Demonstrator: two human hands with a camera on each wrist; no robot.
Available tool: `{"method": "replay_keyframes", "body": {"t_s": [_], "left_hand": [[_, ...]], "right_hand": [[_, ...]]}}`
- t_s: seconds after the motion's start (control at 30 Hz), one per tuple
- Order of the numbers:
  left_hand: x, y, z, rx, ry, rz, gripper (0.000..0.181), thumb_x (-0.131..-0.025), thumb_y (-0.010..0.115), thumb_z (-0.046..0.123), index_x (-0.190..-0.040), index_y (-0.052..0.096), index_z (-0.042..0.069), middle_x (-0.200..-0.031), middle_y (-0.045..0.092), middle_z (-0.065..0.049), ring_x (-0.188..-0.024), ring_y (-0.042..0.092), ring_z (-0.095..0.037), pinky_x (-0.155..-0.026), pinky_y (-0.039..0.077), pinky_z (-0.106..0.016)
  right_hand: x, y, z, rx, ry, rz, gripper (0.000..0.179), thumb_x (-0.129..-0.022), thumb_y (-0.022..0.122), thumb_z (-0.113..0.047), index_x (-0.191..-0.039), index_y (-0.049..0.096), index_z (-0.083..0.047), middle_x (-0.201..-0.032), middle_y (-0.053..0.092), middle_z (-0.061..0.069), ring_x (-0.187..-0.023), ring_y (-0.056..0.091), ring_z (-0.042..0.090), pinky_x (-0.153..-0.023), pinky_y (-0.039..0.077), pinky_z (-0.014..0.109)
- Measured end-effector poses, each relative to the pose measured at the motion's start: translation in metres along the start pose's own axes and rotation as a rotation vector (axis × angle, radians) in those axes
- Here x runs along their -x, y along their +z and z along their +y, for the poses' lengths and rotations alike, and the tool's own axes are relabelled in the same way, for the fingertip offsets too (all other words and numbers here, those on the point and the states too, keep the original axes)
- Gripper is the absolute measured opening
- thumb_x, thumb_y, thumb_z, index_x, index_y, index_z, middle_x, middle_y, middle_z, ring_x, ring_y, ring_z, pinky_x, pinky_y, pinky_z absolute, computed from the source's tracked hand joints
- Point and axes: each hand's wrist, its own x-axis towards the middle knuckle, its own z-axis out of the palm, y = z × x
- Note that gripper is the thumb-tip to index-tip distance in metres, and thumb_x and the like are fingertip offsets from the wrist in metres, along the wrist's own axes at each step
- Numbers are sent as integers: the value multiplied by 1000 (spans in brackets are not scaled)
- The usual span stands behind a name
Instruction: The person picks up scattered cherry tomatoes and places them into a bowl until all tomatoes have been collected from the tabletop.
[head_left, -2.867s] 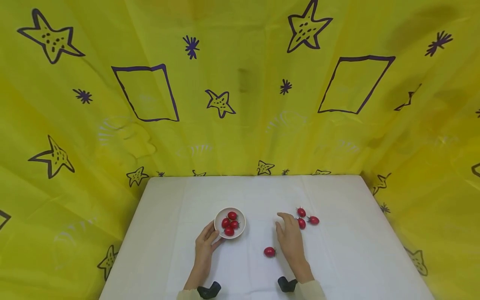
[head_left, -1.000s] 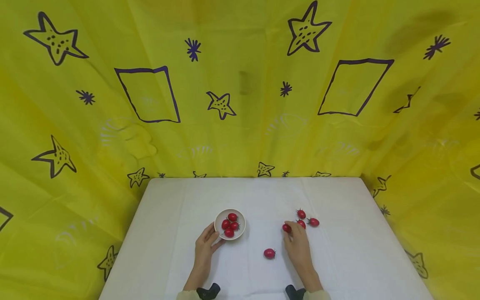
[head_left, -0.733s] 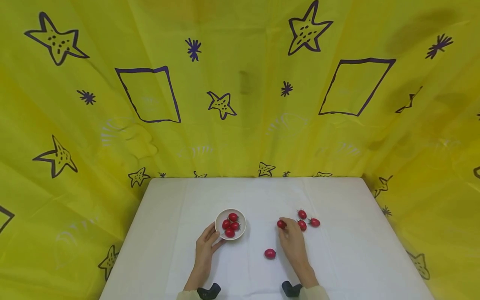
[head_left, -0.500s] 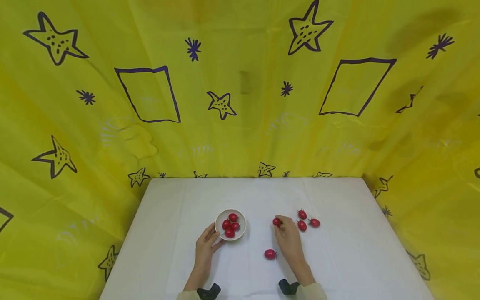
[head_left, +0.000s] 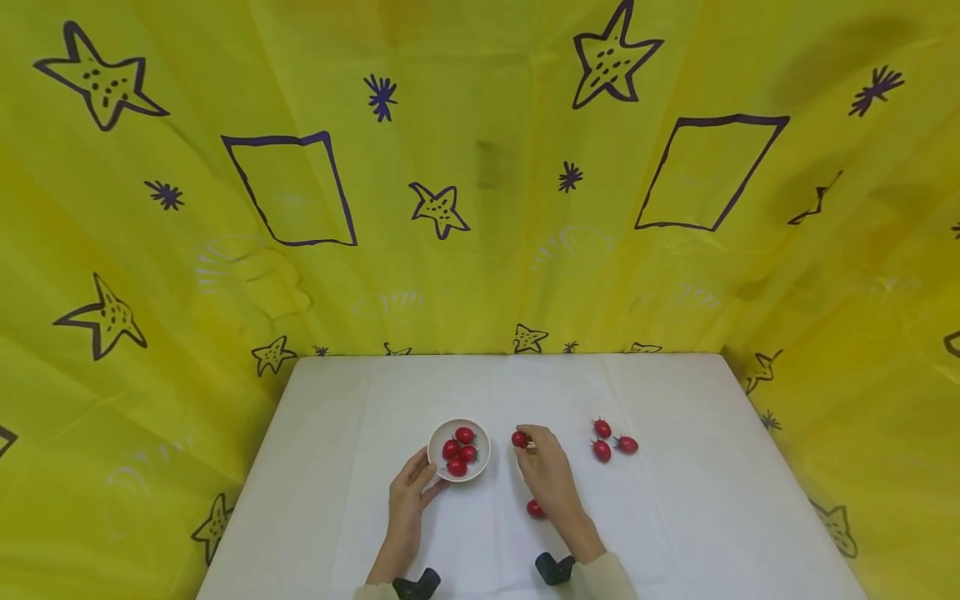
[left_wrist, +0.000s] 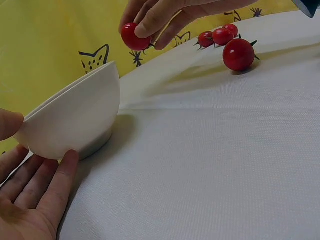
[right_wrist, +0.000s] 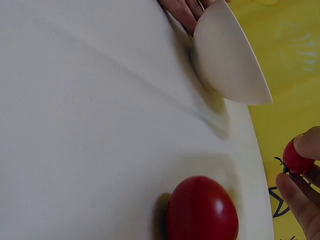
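Note:
My left hand point(head_left: 407, 504) holds a small white bowl point(head_left: 482, 442), its thumb at the rim and fingers against the lower side. Several red cherry tomatoes point(head_left: 465, 435) with green stems lie inside. To the bowl's right, my right hand point(head_left: 551, 475) pinches another cherry tomato point(left_wrist: 134, 37) between thumb and fingers. In the left wrist view this tomato is above the cloth, apart from the bowl. A loose cherry tomato point(right_wrist: 201, 210) lies on the cloth below the right hand, partly hidden by it in the head view.
Three cherry tomatoes point(head_left: 602, 450) lie in a group right of the right hand. A white cloth point(head_left: 375, 392) covers the table. Yellow curtains point(head_left: 480, 283) with starfish drawings stand behind and at both sides. Dark wrist mounts point(head_left: 416, 585) sit at both cuffs.
My right hand has picked a cherry tomato out of the group on the right and carried it left toward the bowl. The left hand and bowl have stayed in place.

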Motion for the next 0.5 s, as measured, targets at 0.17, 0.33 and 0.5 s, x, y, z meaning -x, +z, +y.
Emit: {"method": "replay_keyframes", "body": {"t_s": [0.17, 0.33, 0.5], "left_hand": [[2, 1, 3, 15, -7, -11, 58, -106, 59, 18, -155, 41, -5, -160, 42, -31, -143, 53, -39, -104, 62, -38], [3, 1, 4, 15, -6, 0, 56, -106, 59, 17, -155, 41, -5, -159, 43, -31, -142, 55, -37, -104, 62, -39], [4, 0, 4, 6, -8, -2, 56, -107, 58, 18, -156, 41, -4, -160, 43, -30, -143, 53, -39, -103, 62, -39]], "right_hand": [[-7, 6, -11, 2, -58, 3, 38, -92, 77, -2, -129, 67, -6, -123, 71, 7, -113, 67, 21, -91, 66, 34], [-13, 11, -23, -29, -99, -23, 39, -93, 76, -2, -130, 66, -5, -124, 69, 8, -113, 66, 21, -93, 66, 35], [-16, 16, -34, -40, -131, -52, 37, -94, 75, -3, -130, 65, -5, -124, 69, 7, -113, 66, 19, -92, 65, 30]]}}
